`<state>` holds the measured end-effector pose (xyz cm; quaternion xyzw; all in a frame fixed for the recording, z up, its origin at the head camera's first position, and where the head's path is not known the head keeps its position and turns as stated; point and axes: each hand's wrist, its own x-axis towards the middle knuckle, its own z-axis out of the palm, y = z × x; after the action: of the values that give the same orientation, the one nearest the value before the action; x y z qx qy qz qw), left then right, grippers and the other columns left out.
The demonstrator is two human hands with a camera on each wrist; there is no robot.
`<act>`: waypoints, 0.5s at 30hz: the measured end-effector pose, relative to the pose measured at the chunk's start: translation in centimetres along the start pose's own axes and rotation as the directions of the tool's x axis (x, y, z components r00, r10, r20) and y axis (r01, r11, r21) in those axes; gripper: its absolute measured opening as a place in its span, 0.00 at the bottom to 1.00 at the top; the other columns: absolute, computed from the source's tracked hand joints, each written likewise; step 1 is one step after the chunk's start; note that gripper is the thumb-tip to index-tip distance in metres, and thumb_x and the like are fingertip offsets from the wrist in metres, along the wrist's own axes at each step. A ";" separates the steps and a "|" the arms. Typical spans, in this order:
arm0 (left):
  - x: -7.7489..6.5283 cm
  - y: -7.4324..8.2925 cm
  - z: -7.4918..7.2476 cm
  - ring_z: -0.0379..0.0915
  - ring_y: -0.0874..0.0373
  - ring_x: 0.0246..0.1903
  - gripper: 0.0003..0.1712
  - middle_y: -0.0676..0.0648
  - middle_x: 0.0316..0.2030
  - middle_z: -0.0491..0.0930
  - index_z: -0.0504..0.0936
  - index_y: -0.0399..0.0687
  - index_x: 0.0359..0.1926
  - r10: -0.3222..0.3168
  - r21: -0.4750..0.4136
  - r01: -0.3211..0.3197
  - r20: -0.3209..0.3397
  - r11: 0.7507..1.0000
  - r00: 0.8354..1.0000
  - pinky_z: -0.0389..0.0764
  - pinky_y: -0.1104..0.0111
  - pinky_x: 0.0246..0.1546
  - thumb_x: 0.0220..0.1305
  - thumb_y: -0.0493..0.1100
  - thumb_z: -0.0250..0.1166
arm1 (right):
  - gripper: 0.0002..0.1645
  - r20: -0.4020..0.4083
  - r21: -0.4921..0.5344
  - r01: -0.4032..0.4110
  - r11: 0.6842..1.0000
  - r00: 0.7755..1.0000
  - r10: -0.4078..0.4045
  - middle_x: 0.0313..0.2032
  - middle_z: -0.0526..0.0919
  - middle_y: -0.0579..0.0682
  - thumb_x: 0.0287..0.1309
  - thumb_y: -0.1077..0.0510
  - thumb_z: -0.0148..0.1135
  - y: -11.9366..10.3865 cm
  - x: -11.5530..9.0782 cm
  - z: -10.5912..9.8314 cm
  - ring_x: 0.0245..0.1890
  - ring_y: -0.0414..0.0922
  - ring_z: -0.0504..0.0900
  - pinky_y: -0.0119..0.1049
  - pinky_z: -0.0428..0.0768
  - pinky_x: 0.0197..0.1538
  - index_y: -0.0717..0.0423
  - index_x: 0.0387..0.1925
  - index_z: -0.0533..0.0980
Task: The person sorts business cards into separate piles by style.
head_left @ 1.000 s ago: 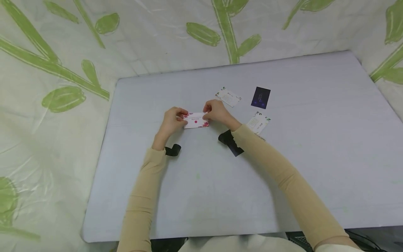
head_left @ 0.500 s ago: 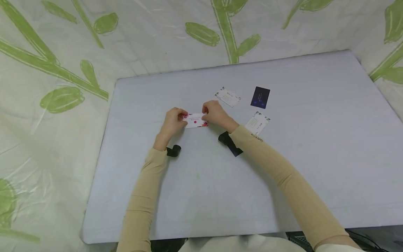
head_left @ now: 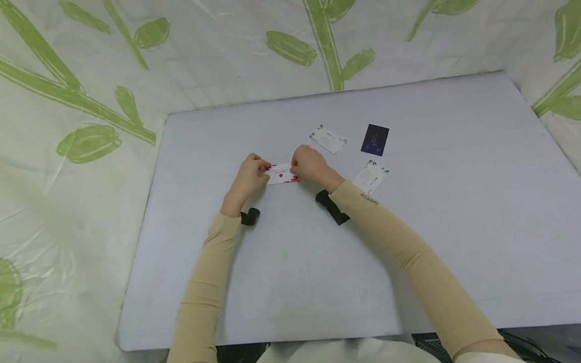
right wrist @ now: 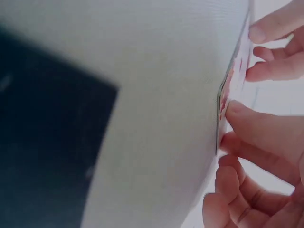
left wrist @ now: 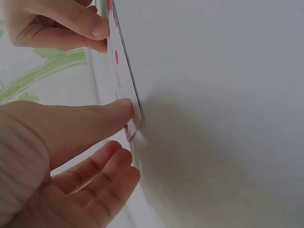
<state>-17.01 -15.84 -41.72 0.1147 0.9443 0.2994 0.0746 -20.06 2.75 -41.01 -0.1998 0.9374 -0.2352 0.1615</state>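
Both hands hold a white card with red flowers at its corners and a red dot near the middle. My left hand grips the left end, with its thumb lying on the printed face. At the other end, my right hand pinches the card between thumb and fingers. Seen nearly edge-on in the left wrist view, the card shows a thin dark line along its edge. The fingers cover parts of both ends.
Right of the hands lie a white leaf-bordered card, a second such card and a dark blue card. Another dark card lies by the right wrist, partly hidden by the sleeve. All are on the pale table.
The right hand has shifted slightly left and turned a little, its fingers covering more of the card's right end. The left hand and the loose cards stay about where they were.
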 end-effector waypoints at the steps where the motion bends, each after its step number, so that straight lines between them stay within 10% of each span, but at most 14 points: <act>1: 0.0 0.1 0.0 0.67 0.45 0.42 0.17 0.35 0.42 0.69 0.78 0.28 0.47 0.006 0.015 -0.006 0.005 1.000 1.000 0.70 0.58 0.45 0.54 0.27 0.61 | 0.11 0.007 -0.032 0.005 0.999 1.000 -0.004 0.39 0.77 0.54 0.58 0.58 0.61 -0.1 -0.1 0.0 0.39 0.46 0.73 0.38 0.74 0.42 0.63 0.36 0.82; 9: 0.2 1.6 -0.2 0.67 0.46 0.43 0.18 0.35 0.44 0.69 0.77 0.27 0.49 -0.017 0.056 0.018 -0.006 0.998 1.000 0.71 0.59 0.46 0.55 0.27 0.57 | 0.15 -0.019 -0.003 0.027 1.000 0.999 -0.027 0.42 0.78 0.55 0.62 0.57 0.56 0.3 -0.4 -1.3 0.39 0.46 0.73 0.38 0.74 0.41 0.63 0.44 0.80; 15: 1.1 3.7 -0.6 0.69 0.45 0.46 0.17 0.35 0.49 0.71 0.74 0.29 0.53 0.072 0.021 -0.070 -0.100 0.997 0.992 0.72 0.59 0.46 0.62 0.30 0.56 | 0.17 -0.220 0.148 0.068 0.987 0.975 -0.034 0.39 0.81 0.58 0.62 0.57 0.55 2.8 -1.0 -5.2 0.38 0.49 0.76 0.40 0.74 0.43 0.65 0.46 0.79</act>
<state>-17.54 -12.90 -39.17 0.1335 0.9447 0.2991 0.0155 -22.06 7.47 -37.89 -0.1838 0.9229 -0.3316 0.0672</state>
